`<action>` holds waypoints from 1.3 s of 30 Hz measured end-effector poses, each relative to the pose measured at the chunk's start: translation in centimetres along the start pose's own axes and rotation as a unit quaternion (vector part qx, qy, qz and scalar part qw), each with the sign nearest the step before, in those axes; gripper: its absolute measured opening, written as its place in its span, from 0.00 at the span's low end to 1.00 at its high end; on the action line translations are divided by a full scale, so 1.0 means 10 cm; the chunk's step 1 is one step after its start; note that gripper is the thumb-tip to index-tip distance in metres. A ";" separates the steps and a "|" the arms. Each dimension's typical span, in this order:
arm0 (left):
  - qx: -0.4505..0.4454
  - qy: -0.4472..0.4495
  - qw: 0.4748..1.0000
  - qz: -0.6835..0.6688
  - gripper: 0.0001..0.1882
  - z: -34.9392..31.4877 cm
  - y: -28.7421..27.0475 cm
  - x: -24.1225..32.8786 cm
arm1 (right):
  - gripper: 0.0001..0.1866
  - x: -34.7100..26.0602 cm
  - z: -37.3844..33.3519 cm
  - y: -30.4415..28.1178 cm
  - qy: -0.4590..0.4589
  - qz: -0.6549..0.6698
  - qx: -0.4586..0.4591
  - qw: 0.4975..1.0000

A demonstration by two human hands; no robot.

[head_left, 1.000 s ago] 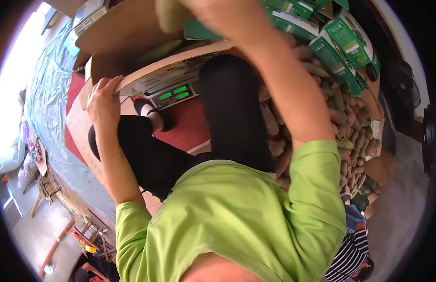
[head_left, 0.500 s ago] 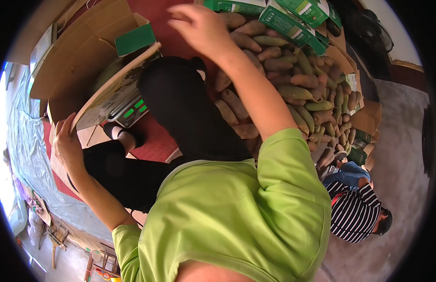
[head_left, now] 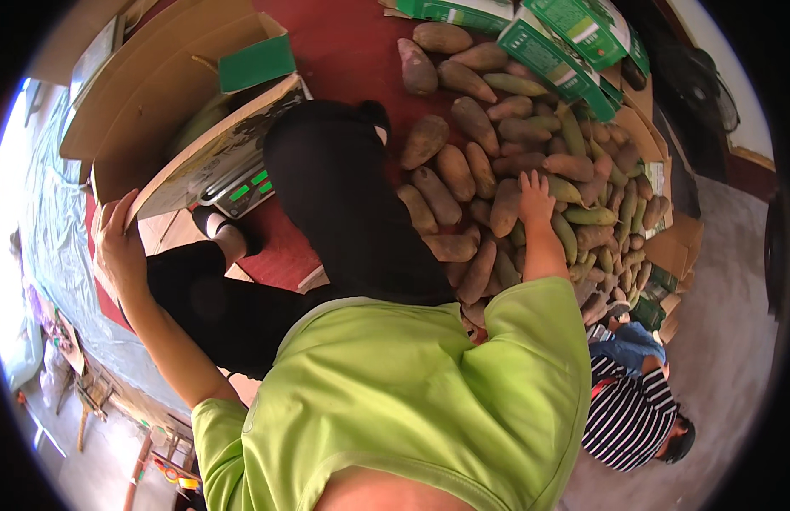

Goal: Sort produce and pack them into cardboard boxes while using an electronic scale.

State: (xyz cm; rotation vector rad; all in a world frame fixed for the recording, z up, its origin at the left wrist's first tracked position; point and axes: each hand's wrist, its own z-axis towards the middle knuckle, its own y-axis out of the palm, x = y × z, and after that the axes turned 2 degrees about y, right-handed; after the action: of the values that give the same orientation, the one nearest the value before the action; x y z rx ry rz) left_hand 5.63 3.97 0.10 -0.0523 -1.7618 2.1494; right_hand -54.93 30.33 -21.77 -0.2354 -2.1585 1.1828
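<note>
My left hand (head_left: 123, 251) is closed over the near rim of an open cardboard box (head_left: 199, 162), fingers outside and thumb hidden. A long pale green shape (head_left: 203, 119) lies partly visible inside the box. Under it sits a digital scale (head_left: 246, 192) with green lit displays. My right hand (head_left: 537, 204) reaches into a big heap of long root vegetables (head_left: 455, 175), some reddish-brown, some green. Its fingers are spread, with a reddish-brown root (head_left: 505, 209) right beside them. Whether they touch it I cannot tell.
Green printed cartons (head_left: 565, 64) lie at the far end of the heap. A black fan (head_left: 697, 81) stands at the far right. Someone in a striped shirt (head_left: 629, 417) is low beside the heap's near right end. Bluish plastic sheeting (head_left: 59, 247) hangs along the left.
My right hand has swung from the far middle, above the red floor, right and nearer to me, down onto the heap. My left hand still grips the box rim.
</note>
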 end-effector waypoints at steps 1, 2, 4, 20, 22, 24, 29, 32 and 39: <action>0.008 0.005 1.000 0.007 0.18 0.00 0.00 -0.03 | 0.35 -0.02 0.01 0.02 -0.006 -0.029 0.005 1.000; 0.008 0.008 1.000 0.002 0.18 0.01 -0.02 -0.02 | 0.35 -0.03 0.03 -0.03 -0.019 -0.028 0.007 0.999; 0.009 0.003 1.000 0.005 0.17 0.01 -0.05 0.06 | 0.31 -0.05 0.04 -0.20 -0.012 -0.045 -0.029 0.998; 0.011 -0.039 0.998 0.048 0.15 0.02 -0.09 0.12 | 0.17 -0.07 -0.06 -0.07 -0.020 -0.102 -0.035 0.994; 0.018 -0.012 0.999 0.050 0.14 0.01 -0.09 0.10 | 0.22 -0.09 -0.09 -0.09 -0.022 -0.024 0.036 0.999; 0.012 -0.018 0.999 0.050 0.15 0.01 -0.10 0.09 | 0.25 -0.16 -0.10 -0.31 -0.010 0.052 0.057 0.997; 0.011 -0.033 0.999 0.037 0.14 0.00 -0.10 0.10 | 0.30 -0.16 0.12 -0.71 0.024 0.368 0.119 0.922; 0.005 -0.031 0.999 0.044 0.14 -0.01 -0.11 0.10 | 0.30 -0.21 0.26 -1.06 -0.059 0.605 0.207 0.766; 0.005 -0.026 0.998 0.051 0.14 -0.02 -0.16 0.09 | 0.27 -0.88 -0.27 -3.19 -0.237 0.789 0.247 0.510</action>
State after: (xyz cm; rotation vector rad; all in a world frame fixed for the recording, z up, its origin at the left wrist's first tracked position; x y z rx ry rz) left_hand 5.20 4.71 1.72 -0.0866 -1.8139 2.2501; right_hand -41.79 9.88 0.87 -2.1188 -1.3160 2.9773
